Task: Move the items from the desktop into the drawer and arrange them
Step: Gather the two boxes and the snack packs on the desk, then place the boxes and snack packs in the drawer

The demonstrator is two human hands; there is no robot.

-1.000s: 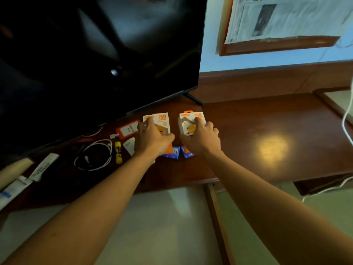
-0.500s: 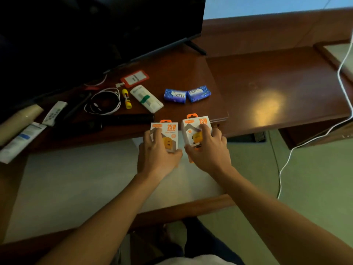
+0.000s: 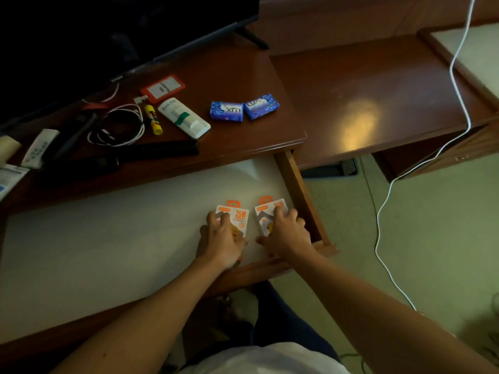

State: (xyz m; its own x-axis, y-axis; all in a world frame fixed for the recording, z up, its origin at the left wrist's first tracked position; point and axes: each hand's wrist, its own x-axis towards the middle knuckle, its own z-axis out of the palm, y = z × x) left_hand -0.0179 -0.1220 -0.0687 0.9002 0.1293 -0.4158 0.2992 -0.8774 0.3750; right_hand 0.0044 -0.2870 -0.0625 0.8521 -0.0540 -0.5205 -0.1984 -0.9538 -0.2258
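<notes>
Your left hand point(image 3: 222, 240) presses a white-and-orange cardboard charger box point(image 3: 234, 217) flat onto the pale floor of the open wooden drawer point(image 3: 302, 190), fingers curled over its face. Your right hand point(image 3: 287, 233) does the same with a second, matching charger box point(image 3: 267, 213) just beside it. Both sit in the drawer's right front corner, side by side but apart, hang tabs pointing away from you. That looks like the start of a tidy row against the right wall. "25W" reads clearly on the left box; the right one's print is partly covered.

Still on the brown desktop point(image 3: 243, 147) are two blue wrapped soap bars point(image 3: 243, 109) marked "LUX", a white oblong pack with a green band point(image 3: 183, 117), a yellow glue stick point(image 3: 153, 118), a coiled white cable point(image 3: 118, 125) and an orange badge holder point(image 3: 162, 88), whose writing is too small to read.
</notes>
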